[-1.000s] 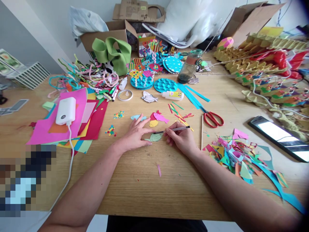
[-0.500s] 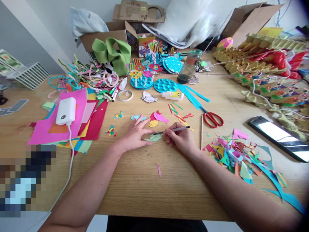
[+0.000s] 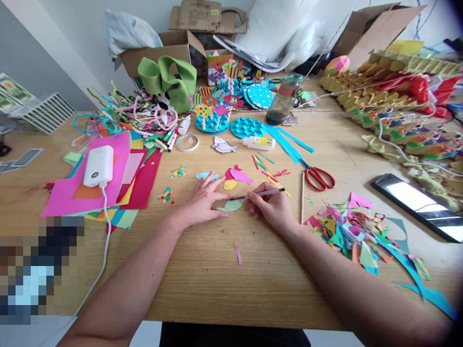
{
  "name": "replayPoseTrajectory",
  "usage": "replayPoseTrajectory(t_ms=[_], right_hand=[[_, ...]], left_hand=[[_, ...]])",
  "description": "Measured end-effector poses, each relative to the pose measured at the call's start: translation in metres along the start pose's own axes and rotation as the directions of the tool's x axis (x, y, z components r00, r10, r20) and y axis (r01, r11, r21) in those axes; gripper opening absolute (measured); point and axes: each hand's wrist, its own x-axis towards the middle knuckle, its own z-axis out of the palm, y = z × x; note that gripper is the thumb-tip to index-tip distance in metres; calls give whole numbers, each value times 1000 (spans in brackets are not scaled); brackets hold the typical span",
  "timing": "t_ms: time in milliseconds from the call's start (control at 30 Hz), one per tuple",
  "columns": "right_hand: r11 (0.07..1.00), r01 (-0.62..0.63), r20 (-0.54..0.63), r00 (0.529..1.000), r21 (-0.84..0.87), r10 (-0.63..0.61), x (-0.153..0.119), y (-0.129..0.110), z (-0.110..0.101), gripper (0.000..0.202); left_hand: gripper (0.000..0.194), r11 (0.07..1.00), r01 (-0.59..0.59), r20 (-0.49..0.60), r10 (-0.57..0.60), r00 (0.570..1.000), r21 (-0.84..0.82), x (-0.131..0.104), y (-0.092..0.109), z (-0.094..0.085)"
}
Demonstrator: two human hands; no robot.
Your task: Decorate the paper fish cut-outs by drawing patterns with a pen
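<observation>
On the wooden table lies a light green paper fish point(image 3: 233, 206) with dark lines drawn across its body. My left hand point(image 3: 204, 200) is open, fingers spread, with thumb and index finger at the fish's left end. In my right hand point(image 3: 269, 205) a slim dark pen point(image 3: 271, 192) is pinched, its tip at the fish's upper edge. Just beyond my hands are a pink paper fish point(image 3: 241, 176), a yellow one point(image 3: 230, 185) and a red one point(image 3: 229, 173), overlapping. A blue paper fish point(image 3: 203, 176) is partly covered by my left fingers.
Red-handled scissors point(image 3: 320, 178) and a thin wooden stick point(image 3: 303, 198) lie right of my hand, near paper scraps point(image 3: 356, 231) and a phone point(image 3: 419, 205). A glue bottle point(image 3: 258, 142) lies behind. Coloured sheets point(image 3: 141, 185) with a white power bank point(image 3: 99, 166) are at left.
The pen tip has shifted very slightly along the green fish's upper edge. Both hands stay almost in place.
</observation>
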Motion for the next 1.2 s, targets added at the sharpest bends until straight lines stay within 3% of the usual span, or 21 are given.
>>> replayPoseTrajectory(t_ms=[1200], right_hand=[[1000, -9, 16, 1000, 3, 9, 0, 2, 0, 40]], left_hand=[[49, 1000, -2, -6, 2, 1000, -31, -1, -2, 1]])
